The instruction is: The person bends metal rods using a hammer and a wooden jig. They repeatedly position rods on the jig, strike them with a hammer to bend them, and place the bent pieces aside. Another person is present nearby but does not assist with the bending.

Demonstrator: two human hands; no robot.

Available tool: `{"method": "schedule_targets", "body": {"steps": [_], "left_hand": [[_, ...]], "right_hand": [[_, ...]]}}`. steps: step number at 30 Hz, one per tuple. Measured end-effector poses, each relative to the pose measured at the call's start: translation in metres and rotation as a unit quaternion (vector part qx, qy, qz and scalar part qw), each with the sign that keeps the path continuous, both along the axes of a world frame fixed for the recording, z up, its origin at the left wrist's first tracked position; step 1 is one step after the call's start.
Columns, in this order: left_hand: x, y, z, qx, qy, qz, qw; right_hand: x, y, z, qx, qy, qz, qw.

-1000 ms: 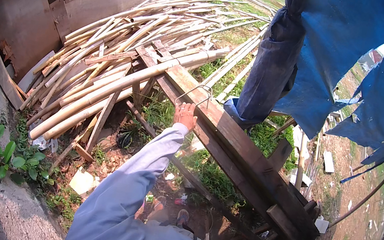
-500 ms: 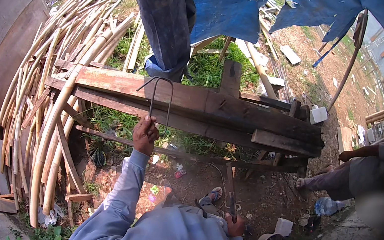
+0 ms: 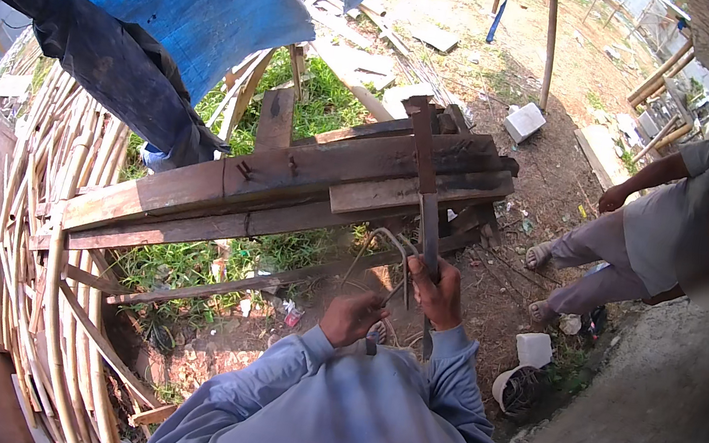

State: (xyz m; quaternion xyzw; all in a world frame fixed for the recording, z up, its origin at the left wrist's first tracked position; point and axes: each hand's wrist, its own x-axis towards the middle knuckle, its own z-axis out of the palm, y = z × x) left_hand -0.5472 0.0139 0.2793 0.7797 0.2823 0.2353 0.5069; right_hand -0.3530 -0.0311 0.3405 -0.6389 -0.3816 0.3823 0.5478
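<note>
Bent metal rod is standing up between both hands, just before the timber beams; the left hand, fingers curled tight, is gripping it; the right hand is clenching a flat metal bar.

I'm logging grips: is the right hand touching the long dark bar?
Touching: the head view shows the right hand wrapped around the long dark bar.
</note>
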Motion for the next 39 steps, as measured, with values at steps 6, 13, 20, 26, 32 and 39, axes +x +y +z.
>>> {"method": "schedule_targets", "body": {"steps": [6,13,20,26,32,39], "left_hand": [[0.04,0.013,0.003,0.15,-0.007,0.008,0.989],[0.07,0.053,0.037,0.159,-0.035,0.139,0.977],[0.118,0.133,0.032,0.041,-0.03,-0.044,0.998],[0.154,0.154,0.057,-0.01,0.013,-0.084,0.996],[0.155,0.169,0.05,-0.086,-0.027,-0.075,0.993],[0.151,0.179,0.05,-0.198,-0.014,-0.121,0.973]], "right_hand": [[0.06,-0.016,-0.01,0.014,0.146,-0.03,0.989],[0.087,-0.01,-0.03,0.076,0.274,-0.051,0.957],[0.111,0.011,-0.014,0.111,0.282,-0.066,0.951],[0.108,0.03,-0.003,0.087,0.261,-0.121,0.954],[0.111,0.042,0.0,0.057,0.189,-0.184,0.963],[0.141,0.042,0.0,0.08,0.186,-0.128,0.971]]}}
